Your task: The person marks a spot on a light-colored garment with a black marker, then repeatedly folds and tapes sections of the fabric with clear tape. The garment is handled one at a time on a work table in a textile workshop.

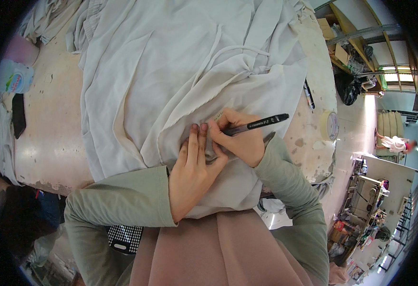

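A pale grey garment [118,62] with long folds and a thin fabric tie [240,47] is spread over the table in front of me. My right hand [240,138] grips a black pen [266,122], its tip side down at the cloth by small handwritten marks [218,116]. Beside it, my left hand [194,164] lies flat on the fabric, fingers stretched away from me, the thumb reaching toward the right hand. The pen's point is hidden behind my right fingers.
On the table's right lie another pen [309,94] and a roll of tape [330,126]. At the left are a dark phone-like slab [18,116], a white-blue plastic package [15,77] and bunched cloth [4,138]. Cluttered shelves [361,205] and another person [396,144] appear farther right.
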### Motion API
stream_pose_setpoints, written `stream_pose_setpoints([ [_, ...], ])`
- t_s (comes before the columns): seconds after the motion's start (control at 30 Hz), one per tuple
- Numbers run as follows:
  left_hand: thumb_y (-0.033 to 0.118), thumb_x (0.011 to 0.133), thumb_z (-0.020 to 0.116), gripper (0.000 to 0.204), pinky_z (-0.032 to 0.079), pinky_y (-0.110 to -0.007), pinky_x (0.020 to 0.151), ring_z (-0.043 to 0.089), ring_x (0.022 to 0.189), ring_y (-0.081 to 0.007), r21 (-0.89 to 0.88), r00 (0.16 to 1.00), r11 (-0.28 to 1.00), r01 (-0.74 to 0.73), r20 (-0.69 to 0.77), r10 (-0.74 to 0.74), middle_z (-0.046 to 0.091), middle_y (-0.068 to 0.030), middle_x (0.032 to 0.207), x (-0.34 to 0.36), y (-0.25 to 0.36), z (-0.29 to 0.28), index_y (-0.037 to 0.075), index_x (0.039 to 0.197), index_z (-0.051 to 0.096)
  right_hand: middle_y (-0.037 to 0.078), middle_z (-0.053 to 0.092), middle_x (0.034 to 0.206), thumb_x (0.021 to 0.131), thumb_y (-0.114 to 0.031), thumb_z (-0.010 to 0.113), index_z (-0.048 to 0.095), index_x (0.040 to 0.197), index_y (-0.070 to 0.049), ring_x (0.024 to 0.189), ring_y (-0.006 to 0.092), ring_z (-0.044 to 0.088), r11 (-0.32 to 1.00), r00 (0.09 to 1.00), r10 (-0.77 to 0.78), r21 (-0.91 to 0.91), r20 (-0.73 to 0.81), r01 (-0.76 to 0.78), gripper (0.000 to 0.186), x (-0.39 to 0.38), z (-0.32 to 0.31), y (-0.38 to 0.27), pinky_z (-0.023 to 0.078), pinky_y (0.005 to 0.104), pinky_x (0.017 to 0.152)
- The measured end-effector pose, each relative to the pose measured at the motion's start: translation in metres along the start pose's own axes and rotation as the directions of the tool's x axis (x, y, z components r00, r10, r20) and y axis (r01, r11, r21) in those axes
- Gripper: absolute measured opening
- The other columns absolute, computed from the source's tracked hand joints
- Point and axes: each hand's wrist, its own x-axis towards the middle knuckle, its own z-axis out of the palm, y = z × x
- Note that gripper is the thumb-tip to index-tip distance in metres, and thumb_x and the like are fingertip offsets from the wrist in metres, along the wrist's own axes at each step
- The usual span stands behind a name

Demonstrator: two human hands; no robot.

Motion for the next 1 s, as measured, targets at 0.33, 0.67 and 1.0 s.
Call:
stream_pose_setpoints([
  [0.33,0.018,0.084,0.05,0.037,0.045,-0.04,0.095,0.046,0.124,-0.0418,0.034,1.0,0.999,0.019,-0.013,-0.019,0.049,-0.0319,0.128,-0.002,0.003,0.003,-0.002,0.115,0.049,0.0,0.049,0.055,0.086,-0.016,0.067,0.05,0.07,-0.003,0.05,0.006,0.046,0.887,0.956,0.293,0.366,0.025,-0.282,0.026,0.006,-0.015,-0.017,0.036,0.0242,0.045],
  [0.67,0.016,0.083,0.051,0.035,0.046,-0.042,0.093,0.046,0.123,-0.0429,0.013,1.0,1.0,0.008,-0.018,-0.008,0.05,-0.0329,0.126,-0.003,0.002,0.003,-0.002,0.113,0.048,-0.002,0.048,0.056,0.083,-0.009,0.067,0.049,0.066,-0.003,0.054,0.0031,0.04,0.994,0.991,-0.089,-0.073,-0.097,0.082,0.026,0.005,0.002,0.006,0.034,0.0226,0.047],
  [1.0,0.016,0.083,0.051,0.036,0.046,-0.042,0.092,0.045,0.122,-0.0446,0.03,1.0,1.0,-0.008,-0.018,0.008,0.047,-0.0362,0.126,-0.003,0.002,0.006,-0.002,0.114,0.047,-0.002,0.046,0.055,0.081,-0.007,0.066,0.048,0.064,-0.003,0.053,0.0038,0.039,0.992,0.992,-0.082,-0.101,-0.101,0.071,0.025,0.007,0.003,0.005,0.034,0.023,0.047],
])
